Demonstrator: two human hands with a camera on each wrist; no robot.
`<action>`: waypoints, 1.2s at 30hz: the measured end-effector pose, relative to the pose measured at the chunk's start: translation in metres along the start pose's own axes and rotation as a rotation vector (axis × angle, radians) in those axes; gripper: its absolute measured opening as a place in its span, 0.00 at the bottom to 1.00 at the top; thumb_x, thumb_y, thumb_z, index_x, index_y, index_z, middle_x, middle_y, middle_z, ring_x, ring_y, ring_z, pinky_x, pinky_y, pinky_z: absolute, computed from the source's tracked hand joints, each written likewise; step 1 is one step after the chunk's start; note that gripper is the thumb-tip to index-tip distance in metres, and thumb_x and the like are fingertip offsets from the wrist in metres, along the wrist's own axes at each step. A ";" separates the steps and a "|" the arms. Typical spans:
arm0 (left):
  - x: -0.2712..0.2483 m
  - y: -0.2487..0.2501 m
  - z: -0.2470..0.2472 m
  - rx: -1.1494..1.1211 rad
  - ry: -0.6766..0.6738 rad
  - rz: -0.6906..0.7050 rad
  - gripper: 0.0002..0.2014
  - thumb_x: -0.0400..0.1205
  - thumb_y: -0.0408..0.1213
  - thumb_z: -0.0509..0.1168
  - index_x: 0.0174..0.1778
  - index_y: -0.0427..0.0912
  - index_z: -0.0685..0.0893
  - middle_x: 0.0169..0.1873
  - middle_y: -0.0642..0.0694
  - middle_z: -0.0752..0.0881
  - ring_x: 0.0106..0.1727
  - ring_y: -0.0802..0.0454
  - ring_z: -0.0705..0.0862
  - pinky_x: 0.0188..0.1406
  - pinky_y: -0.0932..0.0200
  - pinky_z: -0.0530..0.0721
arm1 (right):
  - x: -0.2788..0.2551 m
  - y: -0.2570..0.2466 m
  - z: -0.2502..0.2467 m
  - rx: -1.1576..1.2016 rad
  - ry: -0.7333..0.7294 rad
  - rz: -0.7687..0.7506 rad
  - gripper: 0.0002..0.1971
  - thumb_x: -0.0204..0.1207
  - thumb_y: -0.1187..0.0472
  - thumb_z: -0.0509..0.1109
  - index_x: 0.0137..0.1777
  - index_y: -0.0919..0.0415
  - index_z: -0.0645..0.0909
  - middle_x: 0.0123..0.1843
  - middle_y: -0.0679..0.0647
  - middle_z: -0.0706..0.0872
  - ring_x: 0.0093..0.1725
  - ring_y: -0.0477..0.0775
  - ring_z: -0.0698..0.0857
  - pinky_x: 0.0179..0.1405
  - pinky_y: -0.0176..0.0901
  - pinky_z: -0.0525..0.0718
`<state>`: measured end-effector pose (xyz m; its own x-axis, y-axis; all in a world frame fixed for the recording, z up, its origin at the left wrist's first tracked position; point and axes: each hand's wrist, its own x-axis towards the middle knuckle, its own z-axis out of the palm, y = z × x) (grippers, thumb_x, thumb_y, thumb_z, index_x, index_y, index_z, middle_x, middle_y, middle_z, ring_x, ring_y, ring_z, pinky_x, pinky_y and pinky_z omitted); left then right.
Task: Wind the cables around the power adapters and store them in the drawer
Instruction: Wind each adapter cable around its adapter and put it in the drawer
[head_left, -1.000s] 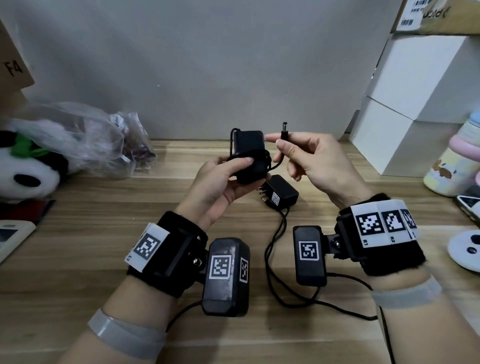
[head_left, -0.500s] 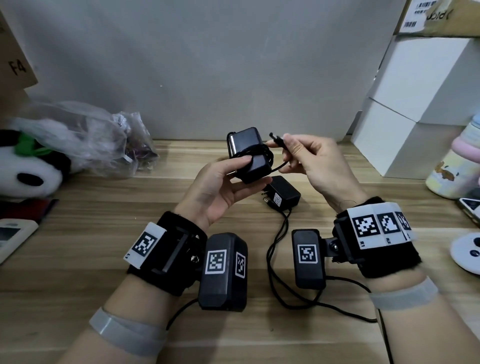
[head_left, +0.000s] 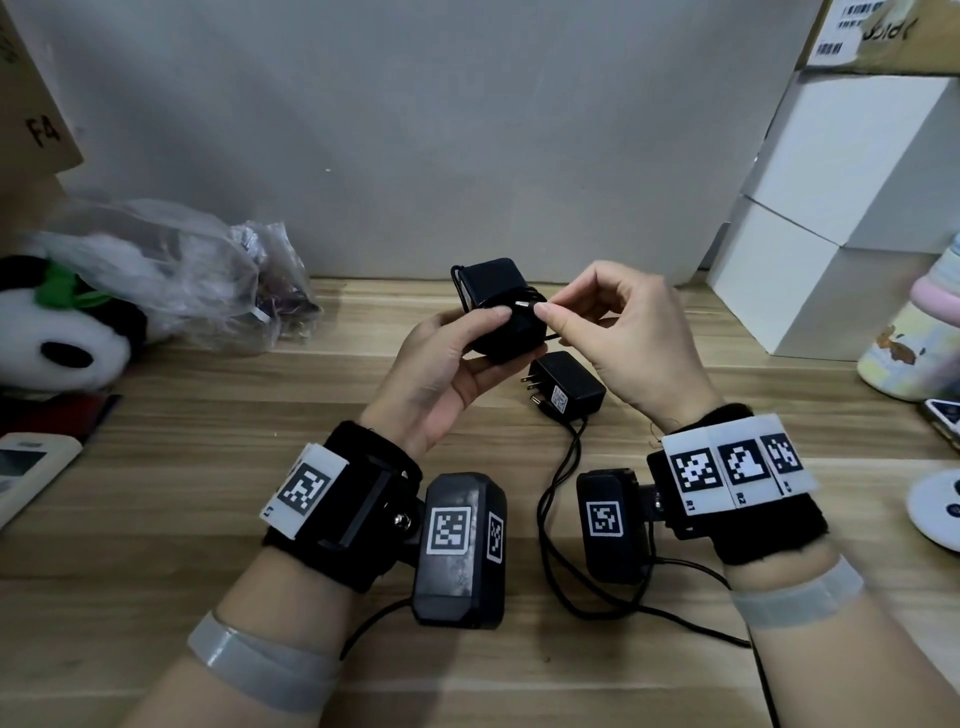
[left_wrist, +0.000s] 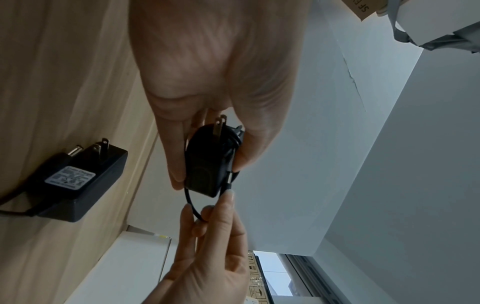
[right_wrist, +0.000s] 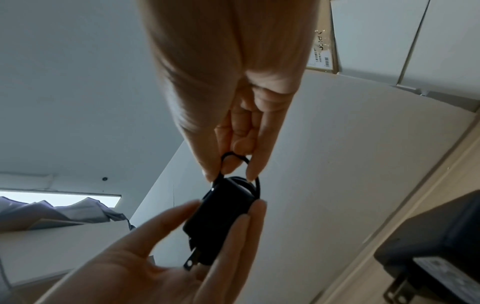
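My left hand (head_left: 467, 343) grips a black power adapter (head_left: 493, 291) above the wooden table, thumb on its face; its cable is wound around the body (left_wrist: 205, 160). My right hand (head_left: 566, 312) pinches the cable's end, the metal barrel plug (head_left: 524, 305), against the adapter. A small loop of cable (right_wrist: 235, 158) curls between the right fingers. A second black adapter (head_left: 566, 387) lies on the table just below both hands, prongs pointing left, with its loose cable (head_left: 556, 519) trailing toward me. No drawer is in view.
A crumpled plastic bag (head_left: 197, 280) and a panda plush (head_left: 57, 338) lie at the left. White boxes (head_left: 831, 218) stand at the right, with a pastel bottle (head_left: 914, 343) beside them. A white remote (head_left: 26, 467) sits at the left edge.
My right hand has brought the barrel plug down from above the adapter and leftward onto the wound cable on the adapter's face. The left hand stays holding the adapter.
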<state>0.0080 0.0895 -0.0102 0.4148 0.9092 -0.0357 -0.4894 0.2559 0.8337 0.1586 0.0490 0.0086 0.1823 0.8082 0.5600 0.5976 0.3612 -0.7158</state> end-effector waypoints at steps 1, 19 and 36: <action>0.000 0.001 0.000 -0.007 -0.005 -0.008 0.12 0.81 0.31 0.64 0.56 0.28 0.83 0.53 0.30 0.86 0.56 0.30 0.86 0.54 0.45 0.87 | 0.000 0.000 0.000 -0.011 -0.003 -0.007 0.07 0.70 0.59 0.78 0.35 0.56 0.83 0.34 0.50 0.88 0.34 0.55 0.86 0.36 0.47 0.84; 0.003 0.007 -0.013 0.058 -0.049 -0.036 0.32 0.71 0.34 0.72 0.73 0.43 0.73 0.59 0.41 0.84 0.47 0.46 0.88 0.45 0.48 0.88 | 0.002 -0.002 -0.003 0.012 0.022 -0.029 0.09 0.71 0.60 0.77 0.35 0.49 0.80 0.36 0.43 0.87 0.38 0.43 0.84 0.44 0.46 0.84; 0.001 0.012 -0.014 0.035 -0.091 -0.014 0.31 0.72 0.26 0.71 0.73 0.30 0.71 0.65 0.29 0.78 0.51 0.37 0.87 0.49 0.38 0.87 | 0.000 -0.005 -0.001 0.051 0.011 -0.050 0.11 0.71 0.61 0.77 0.34 0.49 0.79 0.34 0.42 0.86 0.36 0.43 0.83 0.41 0.52 0.86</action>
<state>-0.0084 0.0985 -0.0077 0.4900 0.8717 0.0013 -0.4565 0.2554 0.8523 0.1563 0.0470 0.0126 0.1622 0.7833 0.6001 0.5661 0.4243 -0.7068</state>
